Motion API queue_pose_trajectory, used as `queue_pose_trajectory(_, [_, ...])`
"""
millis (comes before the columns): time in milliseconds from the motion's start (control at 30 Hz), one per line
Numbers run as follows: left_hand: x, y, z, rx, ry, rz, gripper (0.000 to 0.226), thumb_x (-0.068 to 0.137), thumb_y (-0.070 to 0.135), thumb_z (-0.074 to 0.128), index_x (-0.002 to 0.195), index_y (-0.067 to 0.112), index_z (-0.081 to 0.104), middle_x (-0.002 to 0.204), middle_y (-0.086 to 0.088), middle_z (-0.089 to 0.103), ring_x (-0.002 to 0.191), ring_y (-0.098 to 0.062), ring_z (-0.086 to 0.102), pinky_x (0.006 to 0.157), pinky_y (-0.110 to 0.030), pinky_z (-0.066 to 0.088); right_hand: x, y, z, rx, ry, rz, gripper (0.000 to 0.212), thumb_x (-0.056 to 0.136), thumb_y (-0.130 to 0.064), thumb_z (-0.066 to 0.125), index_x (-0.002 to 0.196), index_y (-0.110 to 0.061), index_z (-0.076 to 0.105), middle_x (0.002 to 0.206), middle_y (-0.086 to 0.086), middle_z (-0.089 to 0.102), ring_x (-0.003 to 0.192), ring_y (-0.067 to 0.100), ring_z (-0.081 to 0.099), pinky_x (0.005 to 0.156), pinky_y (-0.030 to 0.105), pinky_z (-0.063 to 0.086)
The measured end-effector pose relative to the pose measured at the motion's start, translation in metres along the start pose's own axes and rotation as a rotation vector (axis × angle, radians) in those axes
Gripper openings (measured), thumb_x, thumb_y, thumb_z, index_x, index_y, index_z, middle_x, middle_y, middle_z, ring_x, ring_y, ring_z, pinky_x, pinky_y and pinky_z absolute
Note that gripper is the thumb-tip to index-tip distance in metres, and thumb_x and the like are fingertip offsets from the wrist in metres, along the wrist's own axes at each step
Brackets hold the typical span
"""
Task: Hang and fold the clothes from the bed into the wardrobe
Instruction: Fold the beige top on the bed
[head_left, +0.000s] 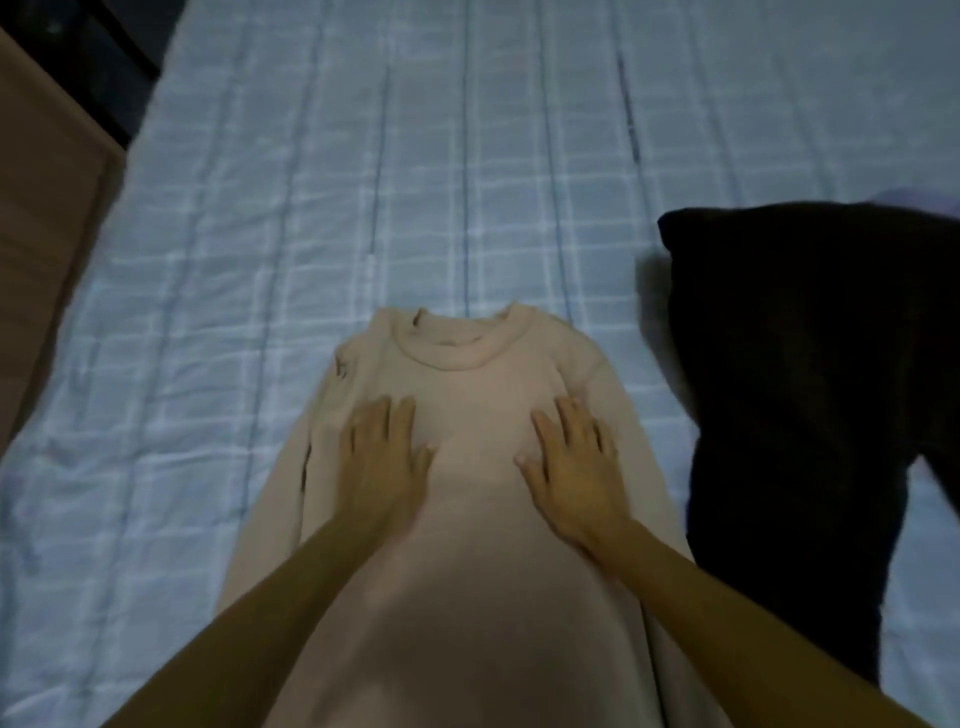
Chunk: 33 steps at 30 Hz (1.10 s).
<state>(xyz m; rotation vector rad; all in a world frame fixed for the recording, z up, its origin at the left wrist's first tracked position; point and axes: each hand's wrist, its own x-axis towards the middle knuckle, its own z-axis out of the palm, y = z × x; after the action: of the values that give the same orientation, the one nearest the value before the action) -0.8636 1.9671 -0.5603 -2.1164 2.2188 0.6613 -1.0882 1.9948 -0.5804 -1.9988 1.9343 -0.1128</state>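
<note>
Head view, looking down the bed. A pale pink mock-neck sweater (470, 410) lies face up on the blue-checked quilt (363, 182), occupying the lower centre of the frame. Its long axis runs straight up and down the picture: the collar (457, 345) points toward the top of the frame, away from the person, and the hem passes out of sight under the bottom edge, between the two forearms. The sleeves lie close along the body on either side, the one at frame left (283, 488) showing a dark fold line against the torso.

Both hands rest on the chest of the garment, just below the collar. The left hand (384, 462) lies flat at centre left and the right hand (571, 467) flat at centre right. In each, the fingers are straight, slightly spread and palm down, pressing the knit against the quilt and gripping nothing. The hands sit level with one another and about equally far from the collar, so neither is clearly nearer. A bare strip of sweater separates them along the midline.

Judged from this layout, the step is smoothing before a fold. The fold lines would lie parallel to the long axis, each sleeve side being nearest its own hand.

A black garment (805, 364) lies at frame right, just beside the sweater's right edge. Brown wooden furniture (47, 234) stands at the left edge.
</note>
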Motion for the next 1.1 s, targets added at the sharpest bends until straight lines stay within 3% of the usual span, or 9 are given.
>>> queue_pose_trajectory(200, [0.007,-0.018,0.035,0.173,0.019,0.067,0.066,0.093,0.059,0.012,0.151,0.026,0.010,0.157,-0.016,0.011,0.145,-0.032,0.007,0.116,-0.051,0.009,0.002,0.008,0.025,-0.072,0.027,0.019,0.064,0.093,-0.056,0.030,0.149,-0.026,0.022,0.158,0.009,0.013,0.146,0.027,0.009,0.116,0.043,0.004])
queue_pose_trajectory(400, [0.012,-0.016,0.046,0.211,0.080,0.042,0.062,0.094,0.053,0.024,0.150,0.026,0.019,0.155,-0.019,0.017,0.143,-0.035,0.011,0.113,-0.053,0.011,0.005,0.007,0.031,-0.125,0.030,0.035,0.065,0.092,-0.056,0.032,0.149,-0.026,0.023,0.158,0.010,0.014,0.145,0.029,0.012,0.116,0.046,0.010])
queue_pose_trajectory(500, [0.004,-0.021,0.028,0.049,0.171,0.063,0.051,0.095,0.042,0.031,0.139,0.016,0.039,0.143,-0.018,0.039,0.132,-0.034,0.032,0.110,-0.050,0.020,0.003,0.003,0.025,-0.168,0.002,0.050,0.063,0.092,-0.055,0.033,0.148,-0.026,0.026,0.157,0.011,0.017,0.144,0.030,0.015,0.115,0.045,0.011])
queue_pose_trajectory(633, [-0.032,-0.066,-0.001,-0.163,0.454,-0.302,0.043,0.087,0.023,0.049,0.125,0.004,0.047,0.127,-0.021,0.046,0.116,-0.036,0.040,0.098,-0.046,0.025,0.005,-0.010,0.017,-0.260,-0.042,0.120,0.063,0.091,-0.051,0.031,0.144,-0.018,0.035,0.153,0.018,0.026,0.141,0.035,0.021,0.114,0.050,0.016])
queue_pose_trajectory(700, [-0.055,-0.093,-0.006,-0.187,0.331,-0.474,0.045,0.087,0.025,0.052,0.125,0.002,0.047,0.123,-0.024,0.048,0.113,-0.040,0.044,0.094,-0.049,0.031,0.006,-0.028,0.013,-0.279,-0.063,0.171,0.058,0.090,-0.042,0.036,0.140,-0.011,0.037,0.151,0.022,0.027,0.141,0.039,0.020,0.113,0.054,0.014])
queue_pose_trajectory(800, [-0.071,-0.111,-0.012,-0.268,0.109,-0.365,0.031,0.093,0.030,0.051,0.113,0.007,0.051,0.102,-0.013,0.058,0.094,-0.033,0.055,0.080,-0.042,0.045,0.000,-0.065,0.012,-0.251,-0.028,0.056,0.051,0.082,-0.021,0.044,0.130,-0.005,0.046,0.146,0.026,0.034,0.138,0.043,0.025,0.110,0.061,0.019])
queue_pose_trajectory(867, [-0.071,-0.117,-0.019,-0.365,0.068,-0.303,0.013,0.095,0.024,0.046,0.094,0.011,0.049,0.085,-0.009,0.059,0.080,-0.030,0.060,0.067,-0.036,0.045,-0.011,-0.092,0.019,-0.184,-0.077,-0.100,0.053,0.083,-0.026,0.044,0.133,-0.009,0.047,0.147,0.023,0.035,0.138,0.041,0.027,0.111,0.058,0.019])
queue_pose_trajectory(967, [-0.062,-0.135,-0.041,-0.356,0.229,-0.334,0.012,0.095,0.016,0.044,0.084,0.012,0.048,0.078,-0.020,0.059,0.079,-0.040,0.060,0.064,-0.036,0.041,-0.028,-0.124,0.034,-0.147,-0.226,-0.149,0.062,0.093,-0.048,0.024,0.148,-0.020,0.027,0.157,0.012,0.017,0.145,0.030,0.012,0.116,0.049,0.008])
queue_pose_trajectory(1100, [-0.049,-0.179,-0.080,-0.267,0.388,-0.533,0.024,0.096,0.019,0.041,0.107,0.010,0.062,0.109,-0.026,0.062,0.102,-0.043,0.056,0.083,-0.042,0.044,-0.036,-0.129,0.049,-0.165,-0.277,-0.071,0.061,0.099,-0.050,0.020,0.152,-0.027,0.001,0.159,0.007,-0.011,0.146,0.025,-0.012,0.117,0.046,-0.007])
